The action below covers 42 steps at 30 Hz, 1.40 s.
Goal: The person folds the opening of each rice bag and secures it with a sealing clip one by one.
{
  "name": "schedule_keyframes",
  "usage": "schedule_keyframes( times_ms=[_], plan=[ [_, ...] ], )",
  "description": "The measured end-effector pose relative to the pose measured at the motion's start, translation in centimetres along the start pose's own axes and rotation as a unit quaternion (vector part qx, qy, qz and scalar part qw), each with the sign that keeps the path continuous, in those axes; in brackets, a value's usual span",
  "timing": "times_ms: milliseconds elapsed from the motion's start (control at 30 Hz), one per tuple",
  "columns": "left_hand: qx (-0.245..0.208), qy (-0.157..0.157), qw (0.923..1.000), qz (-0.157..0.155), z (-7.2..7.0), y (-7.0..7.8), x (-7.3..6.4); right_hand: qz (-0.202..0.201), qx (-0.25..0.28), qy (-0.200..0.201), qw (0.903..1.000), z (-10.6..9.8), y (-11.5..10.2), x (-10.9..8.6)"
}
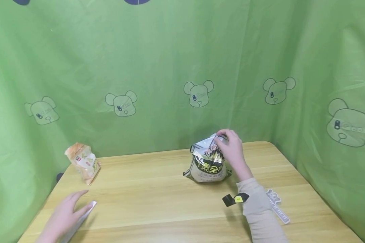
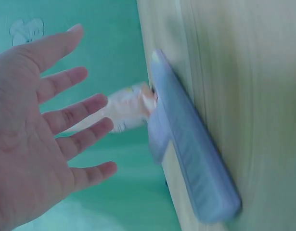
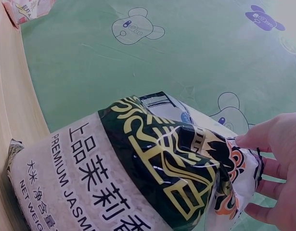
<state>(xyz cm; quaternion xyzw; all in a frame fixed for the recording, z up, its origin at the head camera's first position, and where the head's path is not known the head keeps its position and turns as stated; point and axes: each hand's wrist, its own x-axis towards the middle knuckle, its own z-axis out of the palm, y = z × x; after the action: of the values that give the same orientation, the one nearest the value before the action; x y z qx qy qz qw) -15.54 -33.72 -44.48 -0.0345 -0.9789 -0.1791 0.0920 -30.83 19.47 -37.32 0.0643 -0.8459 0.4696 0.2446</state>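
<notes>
A clear and black bag of jasmine rice (image 1: 208, 168) stands upright toward the back of the wooden table. My right hand (image 1: 231, 148) pinches its top edge, thumb on the printed side and fingers behind, as the right wrist view also shows of the rice bag (image 3: 114, 178). On the left, my left hand (image 1: 62, 214) hovers with fingers spread and holds nothing. Beside it lies a long, narrow blue-grey strip (image 2: 193, 149) with a small flat piece at its side; in the head view the hand partly covers this strip (image 1: 79, 222).
An orange and white food packet (image 1: 84, 162) stands at the table's back left corner. A pale strip with a cartoon-shaped head (image 1: 275, 204) lies at the right, partly behind my right sleeve (image 1: 258, 209). A green curtain (image 1: 158, 67) with bear heads encloses the table.
</notes>
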Motion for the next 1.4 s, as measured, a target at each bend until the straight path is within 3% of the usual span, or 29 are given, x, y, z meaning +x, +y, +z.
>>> schedule_keyframes(
  times_ms=[367, 667, 800, 1000, 1400],
  plan=[
    [-0.023, -0.035, 0.9989, 0.022, -0.5, -4.2, -1.0, -0.003, 0.000, 0.002, 1.0000, -0.1, -0.1, 0.0],
    [-0.015, -0.103, 0.9946, -0.001, -0.9, -5.4, -1.3, 0.003, -0.002, 0.000, 1.0000, -0.2, -0.1, 0.1],
    [-0.017, -0.118, 0.9927, -0.019, -0.7, -5.6, -1.1, 0.006, -0.003, -0.001, 1.0000, -0.2, -0.1, 0.0],
    [-0.010, -0.114, 0.9929, -0.034, -0.4, -5.4, -0.9, 0.006, -0.003, -0.002, 1.0000, -0.2, -0.2, -0.1],
    [0.007, -0.066, 0.9963, -0.055, -0.2, -4.5, -0.4, 0.014, -0.005, -0.005, 0.9999, -0.1, -0.1, -0.1]
  ],
)
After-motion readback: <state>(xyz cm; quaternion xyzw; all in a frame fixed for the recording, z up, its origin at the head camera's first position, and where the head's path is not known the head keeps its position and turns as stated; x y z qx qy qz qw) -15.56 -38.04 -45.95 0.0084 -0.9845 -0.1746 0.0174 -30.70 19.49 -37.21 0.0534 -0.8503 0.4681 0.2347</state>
